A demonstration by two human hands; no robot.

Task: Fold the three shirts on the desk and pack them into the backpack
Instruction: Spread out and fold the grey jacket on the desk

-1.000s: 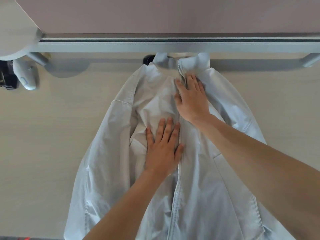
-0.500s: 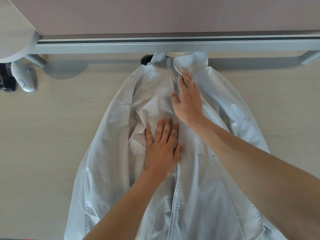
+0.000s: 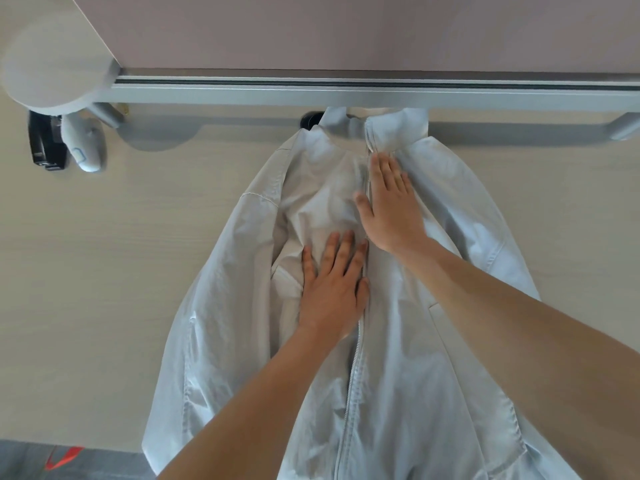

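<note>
**Desk clearance: open flanks, blocked far edge**

Pale zip-front shirt (image 3: 398,341) lay spread down the middle of the desk (image 3: 121,271), collar touching the far rail (image 3: 346,93). Both hands pressed flat on its chest: left hand (image 3: 332,289) just left of the zipper, right hand (image 3: 391,206) nearer the collar, forearms crossing the lower garment.

Bare wood ran open on both flanks, wider on the left. Far-left corner crowded: round shelf (image 3: 52,67) overhanging, black device (image 3: 46,143) and white handheld device (image 3: 85,145) beneath it. Rail and wall panel (image 3: 346,29) closed off the far side. A rail bracket (image 3: 623,126) stood at far right.
</note>
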